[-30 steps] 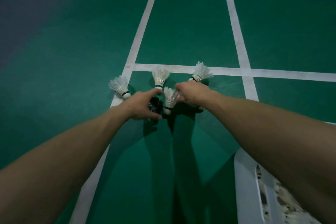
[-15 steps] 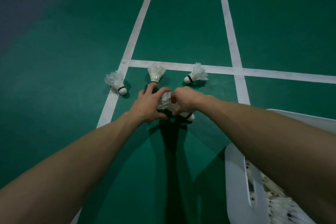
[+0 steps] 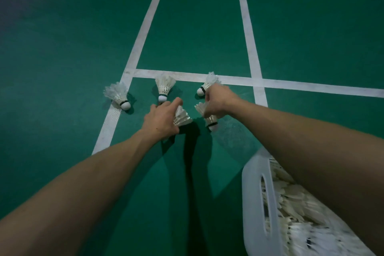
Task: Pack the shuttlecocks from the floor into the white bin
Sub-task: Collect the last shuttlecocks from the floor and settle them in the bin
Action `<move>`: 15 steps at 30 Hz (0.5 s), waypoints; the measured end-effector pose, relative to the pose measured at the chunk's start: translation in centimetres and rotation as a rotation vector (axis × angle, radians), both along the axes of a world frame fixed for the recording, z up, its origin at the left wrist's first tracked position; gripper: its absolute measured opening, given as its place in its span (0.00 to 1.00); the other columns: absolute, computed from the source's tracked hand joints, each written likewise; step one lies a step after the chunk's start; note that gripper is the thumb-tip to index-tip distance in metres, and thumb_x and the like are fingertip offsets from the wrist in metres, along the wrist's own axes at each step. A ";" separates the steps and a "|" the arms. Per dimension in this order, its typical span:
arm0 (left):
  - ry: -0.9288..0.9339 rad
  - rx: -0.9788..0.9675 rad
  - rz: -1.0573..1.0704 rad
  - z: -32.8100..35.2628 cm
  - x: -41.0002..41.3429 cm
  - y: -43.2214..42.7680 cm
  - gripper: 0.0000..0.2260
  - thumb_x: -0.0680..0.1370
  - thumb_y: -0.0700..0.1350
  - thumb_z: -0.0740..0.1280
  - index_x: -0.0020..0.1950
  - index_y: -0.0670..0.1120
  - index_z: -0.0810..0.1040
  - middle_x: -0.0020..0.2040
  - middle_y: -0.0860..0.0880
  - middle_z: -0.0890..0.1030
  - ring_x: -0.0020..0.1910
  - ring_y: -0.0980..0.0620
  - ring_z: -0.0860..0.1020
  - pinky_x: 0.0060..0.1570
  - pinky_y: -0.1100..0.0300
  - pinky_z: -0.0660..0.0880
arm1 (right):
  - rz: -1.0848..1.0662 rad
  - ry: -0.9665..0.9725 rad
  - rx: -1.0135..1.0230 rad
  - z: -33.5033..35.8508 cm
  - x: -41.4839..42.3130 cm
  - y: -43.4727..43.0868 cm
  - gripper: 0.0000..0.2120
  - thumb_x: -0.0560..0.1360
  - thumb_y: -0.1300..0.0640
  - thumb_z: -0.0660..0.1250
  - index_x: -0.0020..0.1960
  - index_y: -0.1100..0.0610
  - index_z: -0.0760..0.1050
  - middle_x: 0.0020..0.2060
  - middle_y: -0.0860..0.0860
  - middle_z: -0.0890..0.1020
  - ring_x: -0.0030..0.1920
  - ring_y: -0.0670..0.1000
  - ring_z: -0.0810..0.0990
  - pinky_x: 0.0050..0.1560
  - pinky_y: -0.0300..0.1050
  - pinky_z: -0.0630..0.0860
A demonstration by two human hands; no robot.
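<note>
On the floor point(image 3: 62, 48), gathering shuttlecocks point(image 3: 182, 117).
With left grip point(image 3: 160, 120) and right grip point(image 3: 216, 102) each clamped on one; next, probably reaching three more.

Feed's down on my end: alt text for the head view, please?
The left hand grips a first shuttlecock and the right hand a second shuttlecock, low over the green court floor. Beyond them lie a far-left shuttlecock, a middle shuttlecock and a far-right shuttlecock by the white lines. The white bin, holding many more, stands at lower right.
</note>
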State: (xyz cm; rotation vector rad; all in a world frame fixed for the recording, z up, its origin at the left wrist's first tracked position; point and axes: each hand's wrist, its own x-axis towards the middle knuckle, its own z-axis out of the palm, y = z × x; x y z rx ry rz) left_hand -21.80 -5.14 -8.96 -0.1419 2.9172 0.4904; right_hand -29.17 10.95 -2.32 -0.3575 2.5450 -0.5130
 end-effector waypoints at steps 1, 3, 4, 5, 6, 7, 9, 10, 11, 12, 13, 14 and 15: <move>0.016 0.013 -0.006 0.3 0.1 -0.2 0.32 0.67 0.48 0.74 0.64 0.58 0.60 0.57 0.50 0.75 0.52 0.44 0.72 0.48 0.50 0.74 | -0.063 -0.035 -0.078 0.4 0.0 0.3 0.14 0.69 0.65 0.74 0.50 0.58 0.72 0.51 0.57 0.77 0.43 0.53 0.79 0.37 0.42 0.80; 0.049 0.038 -0.013 1.7 0.2 -0.4 0.32 0.66 0.45 0.74 0.65 0.58 0.62 0.53 0.51 0.77 0.49 0.45 0.75 0.48 0.48 0.77 | -0.148 -0.060 -0.226 1.4 0.1 0.9 0.21 0.69 0.66 0.74 0.53 0.56 0.66 0.53 0.58 0.76 0.46 0.57 0.80 0.40 0.49 0.83; 0.052 0.065 -0.014 2.7 0.3 -0.3 0.32 0.67 0.43 0.74 0.66 0.57 0.63 0.51 0.51 0.77 0.47 0.46 0.76 0.47 0.48 0.78 | -0.169 -0.063 -0.284 2.0 0.2 1.4 0.25 0.68 0.66 0.74 0.56 0.54 0.64 0.53 0.59 0.75 0.47 0.59 0.80 0.40 0.52 0.83; 0.052 0.103 -0.016 3.9 0.4 -0.2 0.32 0.67 0.41 0.75 0.66 0.55 0.64 0.49 0.51 0.78 0.46 0.47 0.77 0.47 0.49 0.79 | -0.181 -0.062 -0.331 2.7 0.4 1.8 0.29 0.67 0.67 0.74 0.59 0.51 0.62 0.52 0.59 0.74 0.47 0.61 0.81 0.40 0.55 0.83; 0.054 0.142 -0.021 5.4 0.4 -0.1 0.32 0.67 0.39 0.75 0.66 0.53 0.65 0.48 0.50 0.79 0.44 0.48 0.78 0.47 0.50 0.79 | -0.194 -0.062 -0.378 3.6 0.6 2.3 0.32 0.67 0.67 0.74 0.62 0.48 0.62 0.52 0.59 0.74 0.46 0.61 0.81 0.40 0.56 0.83; 0.060 0.174 -0.031 6.9 0.5 0.1 0.32 0.67 0.38 0.76 0.66 0.52 0.66 0.48 0.50 0.79 0.43 0.49 0.79 0.46 0.51 0.79 | -0.212 -0.071 -0.431 4.6 0.8 2.9 0.34 0.68 0.67 0.74 0.64 0.46 0.61 0.52 0.59 0.74 0.46 0.61 0.81 0.41 0.56 0.83; 0.079 0.205 -0.059 10.3 1.0 0.7 0.32 0.66 0.38 0.76 0.66 0.51 0.67 0.44 0.52 0.78 0.42 0.51 0.78 0.45 0.55 0.79 | -0.236 -0.110 -0.536 6.9 1.6 4.5 0.33 0.69 0.68 0.72 0.68 0.47 0.64 0.52 0.59 0.76 0.44 0.59 0.83 0.41 0.52 0.83; 0.094 0.211 -0.081 12.0 1.4 1.3 0.32 0.66 0.38 0.76 0.66 0.51 0.67 0.43 0.54 0.77 0.41 0.51 0.78 0.46 0.54 0.80 | -0.234 -0.128 -0.566 8.1 2.1 5.5 0.31 0.70 0.69 0.71 0.68 0.50 0.67 0.52 0.59 0.77 0.42 0.56 0.83 0.41 0.49 0.83; 0.112 0.213 -0.116 13.7 1.8 2.0 0.32 0.66 0.38 0.76 0.66 0.51 0.67 0.42 0.55 0.76 0.41 0.51 0.79 0.47 0.53 0.80 | -0.229 -0.136 -0.575 9.3 2.7 6.7 0.28 0.71 0.69 0.70 0.67 0.53 0.70 0.50 0.59 0.78 0.41 0.54 0.83 0.39 0.46 0.83; 0.127 0.212 -0.154 15.4 2.4 2.8 0.32 0.66 0.38 0.77 0.65 0.51 0.68 0.42 0.55 0.77 0.42 0.50 0.79 0.48 0.52 0.80 | -0.225 -0.132 -0.574 10.4 3.5 8.0 0.25 0.71 0.69 0.70 0.65 0.55 0.72 0.48 0.58 0.79 0.40 0.54 0.83 0.39 0.45 0.83; 0.140 0.213 -0.194 17.0 3.0 3.6 0.32 0.65 0.38 0.77 0.65 0.51 0.68 0.42 0.54 0.77 0.42 0.50 0.80 0.47 0.52 0.81 | -0.230 -0.118 -0.579 11.6 4.2 9.4 0.23 0.71 0.70 0.71 0.63 0.56 0.73 0.47 0.58 0.78 0.41 0.54 0.83 0.40 0.45 0.83; 0.145 0.217 -0.230 18.6 3.7 4.6 0.32 0.65 0.37 0.77 0.65 0.51 0.68 0.42 0.53 0.78 0.41 0.51 0.80 0.46 0.52 0.81 | -0.248 -0.097 -0.591 12.6 5.0 11.0 0.22 0.70 0.70 0.71 0.62 0.57 0.73 0.47 0.58 0.78 0.42 0.55 0.83 0.42 0.47 0.83; 0.153 0.222 -0.263 20.1 4.4 5.6 0.32 0.65 0.37 0.77 0.65 0.51 0.68 0.42 0.54 0.78 0.41 0.52 0.80 0.45 0.52 0.81 | -0.274 -0.071 -0.607 13.7 6.0 12.6 0.22 0.70 0.70 0.72 0.60 0.57 0.73 0.47 0.58 0.77 0.43 0.55 0.83 0.44 0.50 0.83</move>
